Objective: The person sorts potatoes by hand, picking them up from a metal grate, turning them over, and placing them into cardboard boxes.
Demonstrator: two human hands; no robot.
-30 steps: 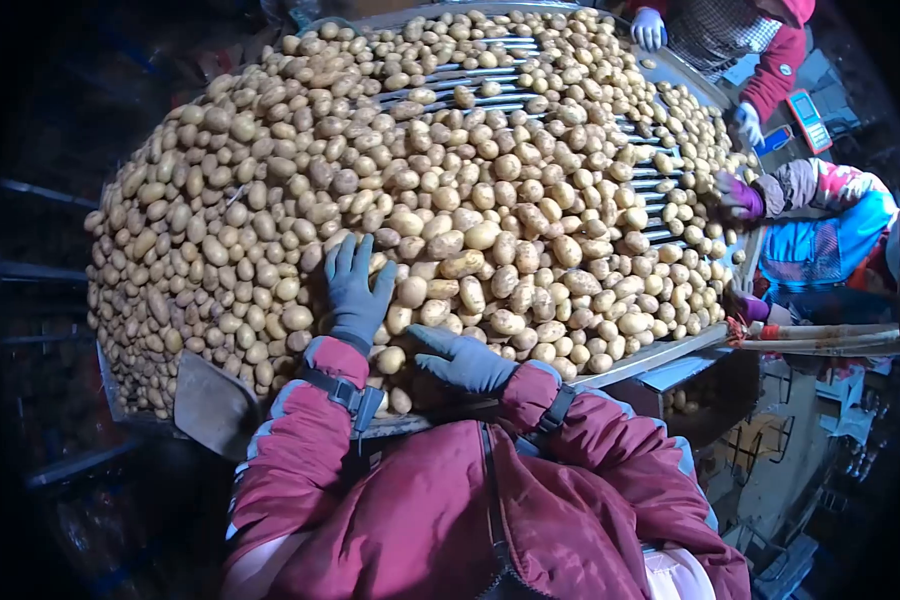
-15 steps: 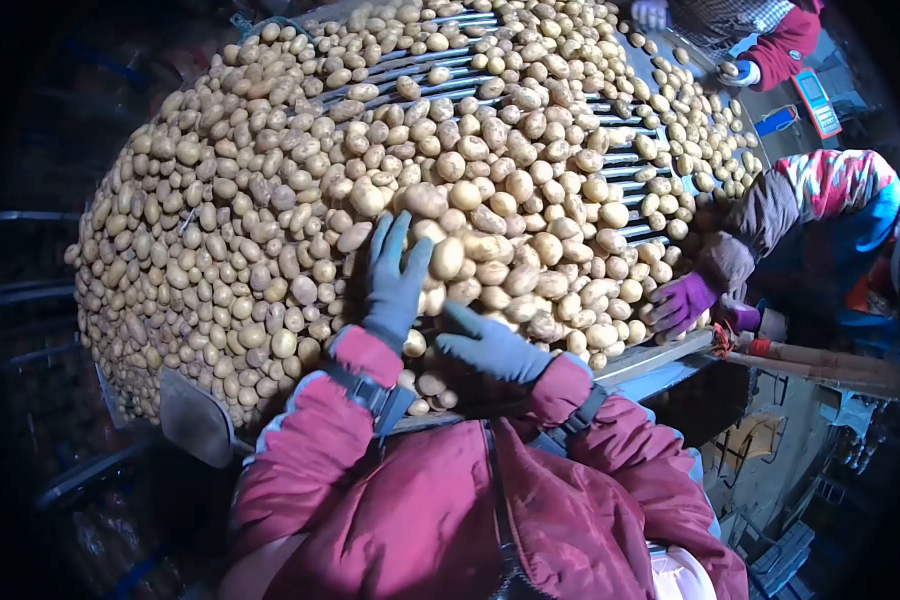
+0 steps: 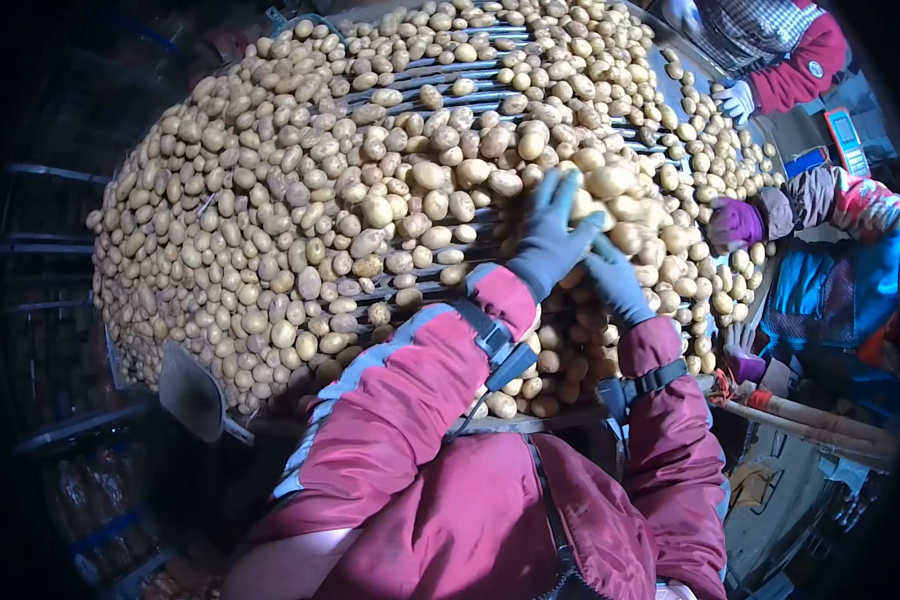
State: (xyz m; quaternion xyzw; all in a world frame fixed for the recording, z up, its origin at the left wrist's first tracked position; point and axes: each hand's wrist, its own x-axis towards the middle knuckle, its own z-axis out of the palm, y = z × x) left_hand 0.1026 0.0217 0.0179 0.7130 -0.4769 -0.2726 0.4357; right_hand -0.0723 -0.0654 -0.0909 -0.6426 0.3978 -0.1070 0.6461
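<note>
A large heap of potatoes [image 3: 300, 190] covers a slatted metal table [image 3: 440, 72]. My left hand [image 3: 552, 238], in a blue-grey glove, is among the potatoes right of the middle, its fingers stretched out and pressed against several larger ones. Just beside it, my right hand [image 3: 617, 282] in a matching glove lies against the potatoes, fingers extended, their tips partly hidden near my left hand. Neither is closed round a potato. Dark slats show through the gaps left of my hands.
A co-worker's purple glove [image 3: 737, 224] is over potatoes at the right; another person's white-gloved hand [image 3: 738, 101] is at the far edge. A flat metal scoop [image 3: 192, 392] stands at the left front. A red-and-blue handheld device [image 3: 847, 142] lies at the right.
Both my hands have moved right and slightly away from me, pushing potatoes rightward and baring slats behind them. The purple-gloved hand has shifted to farther up the right side.
</note>
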